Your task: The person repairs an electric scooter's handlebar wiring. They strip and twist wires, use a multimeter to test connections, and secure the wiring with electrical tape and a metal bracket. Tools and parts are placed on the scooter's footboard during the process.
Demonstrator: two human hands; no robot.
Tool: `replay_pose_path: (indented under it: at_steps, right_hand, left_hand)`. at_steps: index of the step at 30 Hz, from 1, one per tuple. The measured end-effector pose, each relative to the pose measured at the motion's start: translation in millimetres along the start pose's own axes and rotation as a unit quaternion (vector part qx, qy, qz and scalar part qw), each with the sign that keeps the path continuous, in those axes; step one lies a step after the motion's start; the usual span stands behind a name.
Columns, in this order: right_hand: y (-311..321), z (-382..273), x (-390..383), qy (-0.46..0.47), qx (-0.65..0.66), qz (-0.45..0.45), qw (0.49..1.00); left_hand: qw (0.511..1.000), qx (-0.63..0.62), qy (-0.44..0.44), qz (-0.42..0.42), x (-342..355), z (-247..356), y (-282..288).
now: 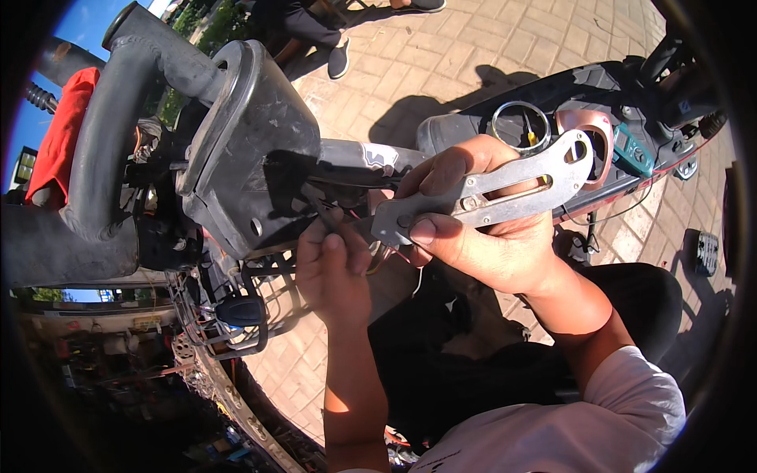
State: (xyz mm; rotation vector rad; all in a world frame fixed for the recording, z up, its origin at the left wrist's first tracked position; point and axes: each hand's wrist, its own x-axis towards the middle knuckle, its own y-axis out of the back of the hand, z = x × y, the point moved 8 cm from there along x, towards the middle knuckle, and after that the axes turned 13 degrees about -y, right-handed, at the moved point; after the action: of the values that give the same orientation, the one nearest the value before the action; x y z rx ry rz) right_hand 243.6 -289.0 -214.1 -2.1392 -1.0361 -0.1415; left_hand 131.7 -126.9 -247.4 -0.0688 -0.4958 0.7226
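My right hand (505, 244) is closed around a flat silver metal hand tool (512, 185) with long slots and rivets; its broad end has a small hole and points right. The tool's narrow end lies close to the fingers of my left hand (335, 268). Those fingers are pinched together on something small and dark, too shaded to name. Thin coloured wires (378, 256) show just below the tool's narrow end. Both hands are right beside a black plastic cover (260, 150) on the vehicle's steering column.
A red cloth (63, 134) wraps the thick grey tube frame (110, 150) at left. On the dark footboard (449, 130) at right lie a ring (495, 126), a pink curved part (605, 130) and a teal device (633, 151). Another person's shoe (338, 59) rests on the paving (441, 51).
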Motion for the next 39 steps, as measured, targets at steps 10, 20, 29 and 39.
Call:
replay_pose_path:
  at_steps: [10, 20, 29, 39]
  right_hand:
    - [-33.5, -41.9, -15.8, 0.141, -0.263, 0.003, 0.954]
    - [-16.2, 37.8, 10.0, 0.023, -0.162, 0.061, 0.985]
    - [-20.5, 34.7, 10.1, -0.016, -0.153, 0.061, 0.986]
    - [-25.3, 26.2, 13.6, 0.037, -0.253, 0.057, 0.965]
  left_hand:
    - [0.999, 0.043, 0.017, -0.013, -7.3, -5.4, 18.4]
    - [0.993, 0.059, -0.050, -0.093, -4.4, 11.3, -6.8]
    - [0.991, 0.072, -0.051, -0.100, -5.7, 13.8, -8.2]
    - [0.994, 0.039, -0.042, -0.091, -4.2, 10.7, -6.7]
